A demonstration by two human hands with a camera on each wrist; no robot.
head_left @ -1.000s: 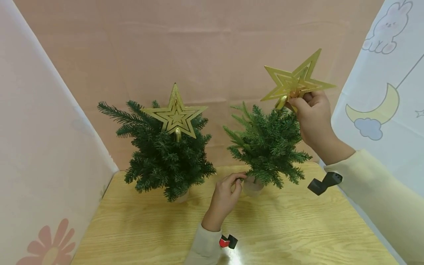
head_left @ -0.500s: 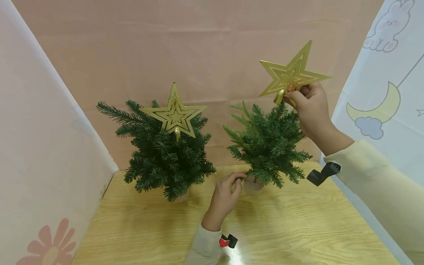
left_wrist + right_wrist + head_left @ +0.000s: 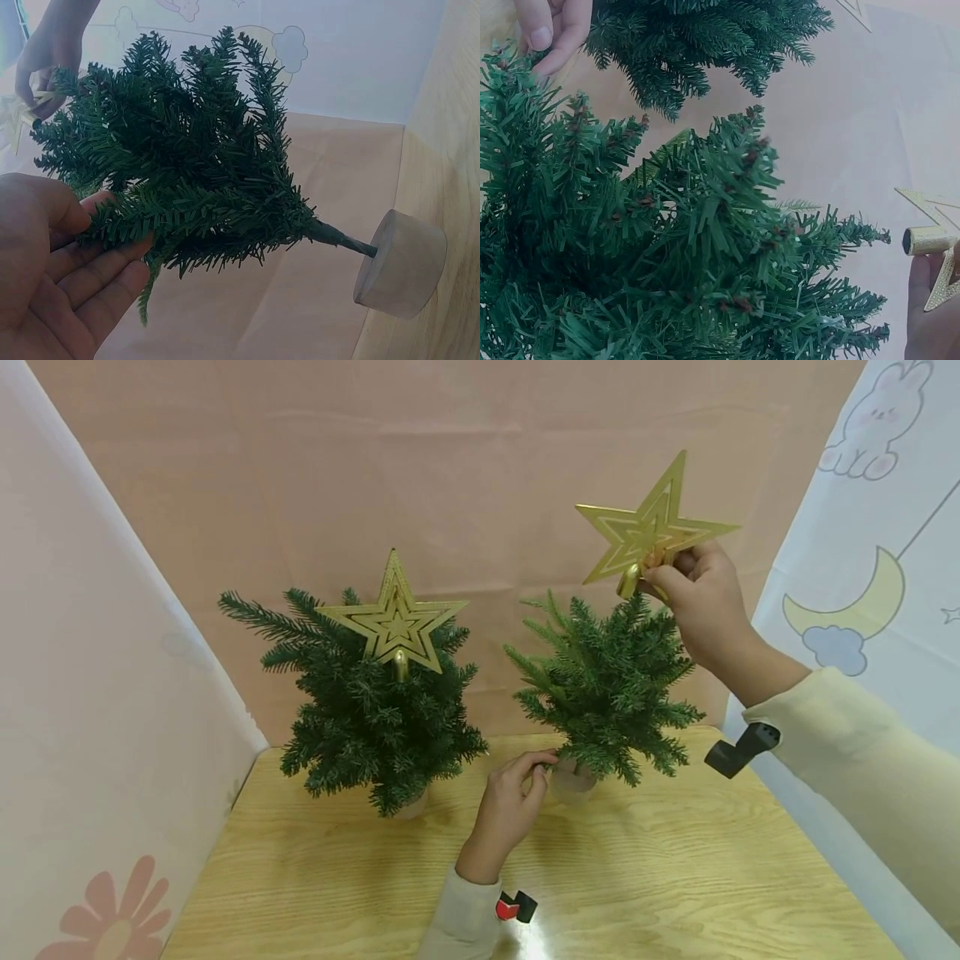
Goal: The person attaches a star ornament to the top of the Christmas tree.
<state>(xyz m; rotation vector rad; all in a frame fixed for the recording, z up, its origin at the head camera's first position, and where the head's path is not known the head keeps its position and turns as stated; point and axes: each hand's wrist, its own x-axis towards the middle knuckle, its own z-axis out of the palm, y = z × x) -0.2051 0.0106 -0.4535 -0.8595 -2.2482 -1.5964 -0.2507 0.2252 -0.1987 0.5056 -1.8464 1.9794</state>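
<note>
Just above the top of the small artificial Christmas tree [image 3: 615, 685] on the right is a gold star tree topper [image 3: 643, 533]. My right hand [image 3: 708, 602] pinches it low near its base, tilted, with the hollow socket [image 3: 919, 241] facing the branches in the right wrist view. My left hand [image 3: 512, 802] holds a low branch tip [image 3: 124, 221] of the same tree between thumb and fingers. In the left wrist view the tree's bare stem runs into a round pale base [image 3: 405, 262]. Part of the right hand is cut off in its own wrist view.
A second artificial tree [image 3: 382, 718] stands to the left, with another gold star [image 3: 399, 622] upright on its top. Both trees are on a wooden table [image 3: 622, 868], close to the pink cloth backdrop [image 3: 480, 485]. Printed white cloth [image 3: 832, 568] hangs on the right.
The right hand has carried its star left and slightly up over the right tree, dipping a little in the last half second. The left hand and both trees stay in place.
</note>
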